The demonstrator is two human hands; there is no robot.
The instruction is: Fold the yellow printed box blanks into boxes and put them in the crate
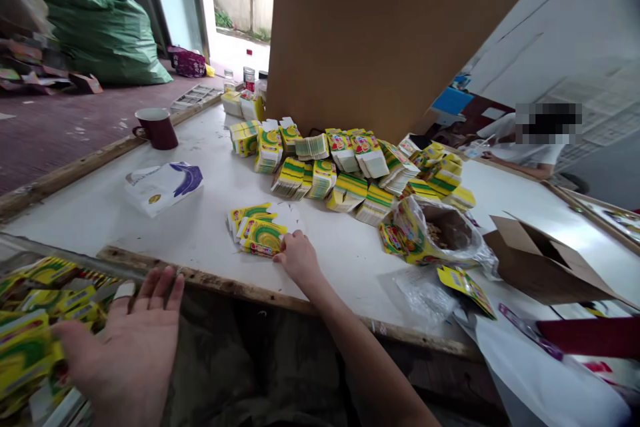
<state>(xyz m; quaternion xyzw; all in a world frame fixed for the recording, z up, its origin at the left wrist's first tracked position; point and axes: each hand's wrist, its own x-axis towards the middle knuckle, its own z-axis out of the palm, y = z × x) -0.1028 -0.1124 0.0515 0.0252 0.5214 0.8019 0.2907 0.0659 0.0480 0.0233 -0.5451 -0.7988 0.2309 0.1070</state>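
My right hand (300,256) is at the near part of the white table, its fingers closed on the right edge of a flat yellow carton (263,236). That carton lies over a few similar ones, fanned out to the left. Palm up, my left hand (133,343) is open with its fingers stretched and nothing in it; one finger wears a white wrap. Beside and beneath it, at the lower left, is a heap of yellow cartons (27,347). Bundles of flat yellow cartons (320,177) stand in rows farther back on the table.
A maroon mug (157,129) and a white-and-purple box (165,187) stand on the left. To the right are an opened bag (425,233), crumpled clear plastic (425,293) and an open cardboard box (545,260). A large cardboard sheet (370,33) rises behind; a person (525,140) sits beyond.
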